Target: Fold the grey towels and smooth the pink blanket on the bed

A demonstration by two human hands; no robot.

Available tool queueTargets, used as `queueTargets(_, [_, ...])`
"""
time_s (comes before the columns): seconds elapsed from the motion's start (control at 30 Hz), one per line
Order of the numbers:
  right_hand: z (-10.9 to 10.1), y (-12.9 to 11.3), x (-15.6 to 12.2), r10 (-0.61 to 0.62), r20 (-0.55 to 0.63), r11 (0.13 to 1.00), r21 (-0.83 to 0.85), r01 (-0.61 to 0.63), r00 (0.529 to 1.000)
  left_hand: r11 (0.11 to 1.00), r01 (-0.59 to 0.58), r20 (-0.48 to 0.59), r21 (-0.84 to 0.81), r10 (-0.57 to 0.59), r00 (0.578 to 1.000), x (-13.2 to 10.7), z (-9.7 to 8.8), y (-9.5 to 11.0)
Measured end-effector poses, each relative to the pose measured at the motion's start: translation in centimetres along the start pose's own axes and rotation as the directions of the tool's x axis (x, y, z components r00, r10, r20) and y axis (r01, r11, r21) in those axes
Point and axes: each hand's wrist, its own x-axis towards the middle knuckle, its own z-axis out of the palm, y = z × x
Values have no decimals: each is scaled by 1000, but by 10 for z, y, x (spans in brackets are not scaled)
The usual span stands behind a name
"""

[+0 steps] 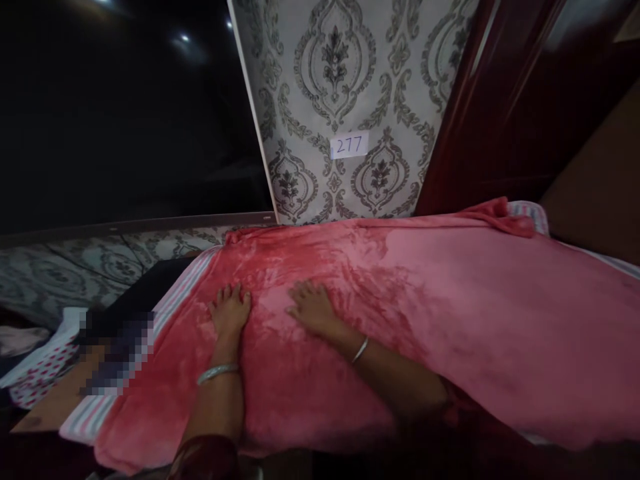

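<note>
A plush pink-red blanket (450,320) lies spread over a surface with a striped sheet (175,293) showing at its left edge. My left hand (229,311) rests flat on the blanket, fingers stretched forward. My right hand (311,308) lies flat beside it, a little to the right, palm down with fingers apart. Each wrist carries a silver bangle. Neither hand holds anything.
A patterned grey wall (350,80) rises behind, with a small white label (349,145) reading 277. Dark wooden furniture (505,113) stands at the right. A white cloth with red dots (40,373) lies at the lower left beside a blurred patch. The left background is dark.
</note>
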Motion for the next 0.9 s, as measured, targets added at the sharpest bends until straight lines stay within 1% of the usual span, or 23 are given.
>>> queueTargets(0.07, [-11, 50, -16, 121, 9, 992, -38, -121, 993, 1000, 3, 7, -3, -3, 1000, 1, 0, 0])
queueTargets(0.13, [-24, 106, -42, 253, 1, 965, -78, -252, 967, 1000, 3, 13, -11, -3, 1000, 2, -1, 0])
queueTargets(0.17, [-31, 134, -58, 320, -7, 943, -95, -319, 947, 1000, 1, 17, -18, 0, 1000, 2, -2, 0])
queueTargets(0.23, [-45, 189, -98, 460, -33, 879, -124, -461, 887, 999, -2, 20, -33, 3, 1000, 1, -4, 1])
queueTargets(0.27, [-51, 214, -120, 523, -44, 841, -134, -524, 851, 999, -2, 20, -38, 3, 1000, 1, -4, 2])
queueTargets(0.3, [-57, 238, -141, 590, -56, 793, -144, -592, 805, 999, -1, 19, -42, 2, 1000, 1, -5, 2])
queueTargets(0.37, [-67, 276, -178, 743, -22, 664, -110, -740, 669, 999, 6, 19, -45, -5, 1000, 1, -5, 3])
queueTargets(0.4, [-71, 290, -191, 789, -40, 608, -94, -788, 613, 999, 6, 16, -48, -5, 1000, 0, -6, 3])
queueTargets(0.43, [-75, 299, -197, 831, -54, 548, -83, -832, 553, 999, 5, 15, -51, -4, 1000, 0, -6, 3])
queueTargets(0.47, [-78, 302, -197, 849, -80, 516, -77, -853, 522, 999, 5, 14, -53, -4, 1000, 0, -6, 3])
queueTargets(0.5, [-80, 299, -191, 846, -110, 515, -77, -854, 521, 999, 6, 13, -54, -6, 1000, 0, -6, 4])
queueTargets(0.53, [-79, 290, -178, 821, -131, 549, -81, -832, 555, 999, 10, 11, -54, -9, 1000, 1, -6, 4])
queueTargets(0.57, [-76, 276, -159, 763, -145, 625, -85, -776, 630, 999, 14, 11, -52, -14, 1000, 1, -6, 4])
queueTargets(0.63, [-63, 232, -111, 571, -115, 811, -71, -580, 813, 999, 28, 21, -46, -27, 999, 1, -7, 4])
queueTargets(0.67, [-54, 205, -84, 452, -76, 888, -51, -456, 889, 999, 30, 25, -42, -29, 999, 1, -6, 4])
queueTargets(0.7, [-44, 175, -58, 343, -44, 938, -28, -345, 938, 999, 30, 29, -37, -29, 999, 1, -6, 4])
queueTargets(0.73, [-33, 145, -34, 234, -29, 972, -2, -234, 972, 999, 27, 30, -31, -26, 999, 1, -5, 3])
queueTargets(0.77, [-23, 116, -12, 90, -24, 995, 45, -88, 996, 999, 25, 30, -25, -24, 999, 2, -4, 2])
queueTargets(0.8, [-13, 88, 6, -13, -24, 996, 91, 15, 1000, 1000, 24, 27, -18, -23, 999, 2, -3, 1])
queueTargets(0.83, [-5, 63, 23, -85, -48, 987, 133, 91, 995, 1000, 22, 27, -11, -22, 999, 3, -2, 0])
queueTargets(0.87, [1, 43, 36, -136, -76, 975, 164, 147, 988, 1000, 23, 30, -4, -23, 999, 4, -1, 0])
queueTargets(0.9, [6, 27, 48, -174, -86, 965, 185, 187, 981, 1000, 25, 35, 2, -25, 999, 5, -1, -1])
